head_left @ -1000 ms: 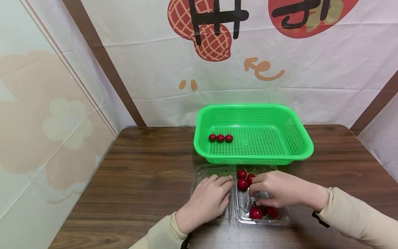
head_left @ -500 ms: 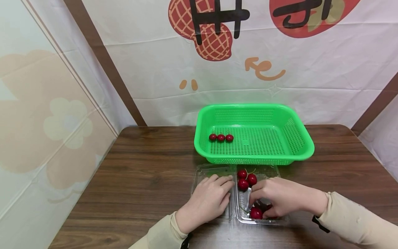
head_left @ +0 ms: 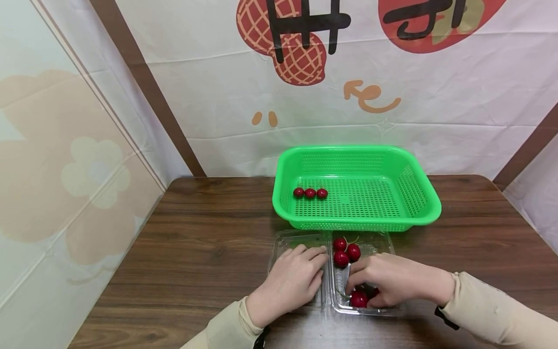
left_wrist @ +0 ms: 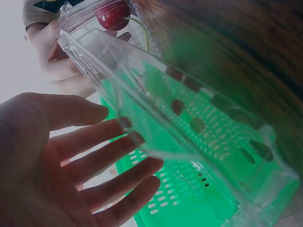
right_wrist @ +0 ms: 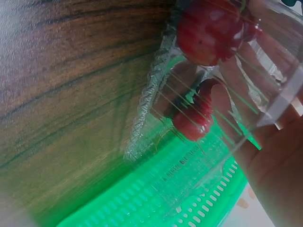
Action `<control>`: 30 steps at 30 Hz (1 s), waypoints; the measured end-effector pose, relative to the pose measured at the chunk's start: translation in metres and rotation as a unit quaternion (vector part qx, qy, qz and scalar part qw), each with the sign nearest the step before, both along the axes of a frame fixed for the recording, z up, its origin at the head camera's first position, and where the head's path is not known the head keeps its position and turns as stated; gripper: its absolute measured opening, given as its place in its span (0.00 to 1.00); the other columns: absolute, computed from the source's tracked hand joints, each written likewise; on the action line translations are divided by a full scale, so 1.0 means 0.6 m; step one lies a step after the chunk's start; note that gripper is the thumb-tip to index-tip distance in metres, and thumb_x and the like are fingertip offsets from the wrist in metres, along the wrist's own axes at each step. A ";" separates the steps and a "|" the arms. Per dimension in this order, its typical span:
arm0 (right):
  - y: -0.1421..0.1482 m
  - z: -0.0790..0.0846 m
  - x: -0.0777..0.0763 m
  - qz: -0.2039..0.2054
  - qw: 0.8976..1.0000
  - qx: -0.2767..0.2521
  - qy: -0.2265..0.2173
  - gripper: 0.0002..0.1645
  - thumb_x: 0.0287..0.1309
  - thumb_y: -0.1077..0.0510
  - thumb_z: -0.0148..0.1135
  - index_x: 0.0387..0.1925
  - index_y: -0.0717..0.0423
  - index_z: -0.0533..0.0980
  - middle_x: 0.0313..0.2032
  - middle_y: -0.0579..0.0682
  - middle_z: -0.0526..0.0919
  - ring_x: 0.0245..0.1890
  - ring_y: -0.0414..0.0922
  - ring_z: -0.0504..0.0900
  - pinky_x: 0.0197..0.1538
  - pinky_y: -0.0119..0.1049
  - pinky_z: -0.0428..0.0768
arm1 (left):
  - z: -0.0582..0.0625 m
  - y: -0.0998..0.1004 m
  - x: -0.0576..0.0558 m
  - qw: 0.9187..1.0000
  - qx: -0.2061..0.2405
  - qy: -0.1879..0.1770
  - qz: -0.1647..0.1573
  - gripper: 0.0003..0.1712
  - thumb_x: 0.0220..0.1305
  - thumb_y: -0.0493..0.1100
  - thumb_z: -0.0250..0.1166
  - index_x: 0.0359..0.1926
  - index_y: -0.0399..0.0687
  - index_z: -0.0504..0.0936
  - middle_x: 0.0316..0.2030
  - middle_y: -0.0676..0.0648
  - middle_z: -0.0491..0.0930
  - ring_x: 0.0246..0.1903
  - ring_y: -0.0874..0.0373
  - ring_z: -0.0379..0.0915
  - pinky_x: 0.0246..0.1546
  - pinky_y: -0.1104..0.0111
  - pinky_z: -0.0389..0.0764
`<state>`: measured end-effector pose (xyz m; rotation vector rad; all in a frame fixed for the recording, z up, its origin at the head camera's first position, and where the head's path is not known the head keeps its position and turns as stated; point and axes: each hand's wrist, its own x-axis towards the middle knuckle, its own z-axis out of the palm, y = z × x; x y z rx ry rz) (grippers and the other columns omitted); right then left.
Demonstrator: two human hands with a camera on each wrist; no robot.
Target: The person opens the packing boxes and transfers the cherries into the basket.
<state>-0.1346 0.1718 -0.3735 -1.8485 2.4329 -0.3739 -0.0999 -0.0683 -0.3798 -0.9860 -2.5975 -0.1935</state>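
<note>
My left hand [head_left: 291, 277] rests on the flat lid [head_left: 280, 241] of a clear plastic clamshell box, fingers relaxed and holding nothing. In the left wrist view its spread fingers [left_wrist: 118, 182] lie along the lid's edge. My right hand [head_left: 388, 280] reaches down into the box's other half [head_left: 334, 291]. Its fingers and thumb curl around a dark red cherry [head_left: 358, 299] near the front edge. Another cherry beside it is mostly hidden under the hand. Further back in the box sit three cherries [head_left: 341, 258], with green stems.
Right behind the box stands a green mesh basket [head_left: 429, 211], with three cherries [head_left: 310, 193] in a row at its left. Brown wooden table [head_left: 205, 242] surrounds both. A printed cloth [head_left: 209, 87] hangs behind the table.
My right hand has shifted down toward the front of the box, its thumb and fingers coming around the front cherry. The left hand stays put.
</note>
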 end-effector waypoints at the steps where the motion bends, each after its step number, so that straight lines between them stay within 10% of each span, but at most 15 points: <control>1: 0.000 -0.001 0.000 0.000 1.000 0.001 -0.002 0.22 0.32 0.52 0.72 0.37 0.39 0.79 0.39 0.37 0.79 0.37 0.31 0.76 0.34 0.29 0.79 | 0.000 0.000 0.000 1.000 0.000 0.001 -0.001 0.17 0.56 0.45 0.58 0.46 0.50 0.82 0.50 0.51 0.80 0.41 0.56 0.73 0.33 0.64 0.77; 30: 0.001 -0.017 -0.002 0.018 0.999 -0.025 -0.039 0.19 0.36 0.55 0.70 0.36 0.46 0.79 0.36 0.38 0.79 0.38 0.30 0.75 0.40 0.22 0.77 | 0.000 0.000 -0.001 1.000 0.006 0.004 -0.003 0.17 0.56 0.45 0.58 0.46 0.50 0.82 0.49 0.51 0.81 0.40 0.57 0.74 0.32 0.65 0.77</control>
